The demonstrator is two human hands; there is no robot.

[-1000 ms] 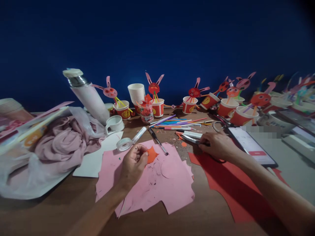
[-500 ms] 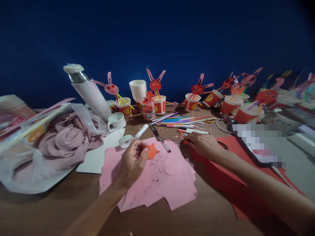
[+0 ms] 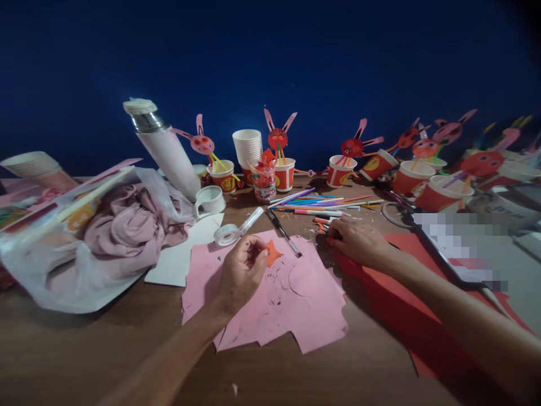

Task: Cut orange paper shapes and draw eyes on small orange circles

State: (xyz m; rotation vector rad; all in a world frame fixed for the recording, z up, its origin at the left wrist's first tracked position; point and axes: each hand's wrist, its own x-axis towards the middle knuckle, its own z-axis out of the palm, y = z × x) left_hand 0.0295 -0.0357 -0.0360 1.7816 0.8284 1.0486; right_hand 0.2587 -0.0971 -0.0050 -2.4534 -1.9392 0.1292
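My left hand (image 3: 243, 268) pinches a small orange paper cutout (image 3: 274, 254) with pointed corners between thumb and fingertips. It holds the cutout over a pink paper sheet (image 3: 291, 307) with ragged edges, on which dark marks and small scraps show. My right hand (image 3: 359, 242) rests low on the table beyond a red paper sheet (image 3: 397, 282), fingers curled down beside some markers (image 3: 332, 223). A bit of reddish orange shows at its fingertips; what it is I cannot make out. A black pen (image 3: 283, 232) lies between the hands, partly on the pink sheet.
A tape roll (image 3: 227, 234), a glue-like tube (image 3: 251, 220) and a white mug (image 3: 210, 201) stand or lie at left, near a leaning thermos (image 3: 164, 146) and a plastic bag (image 3: 80, 282). Rabbit-faced paper cups (image 3: 284, 175) line the back. A phone (image 3: 454, 248) lies right.
The camera view has turned slightly left, so everything appears shifted right. My left hand still holds the orange cutout, and my right hand stays by the markers.
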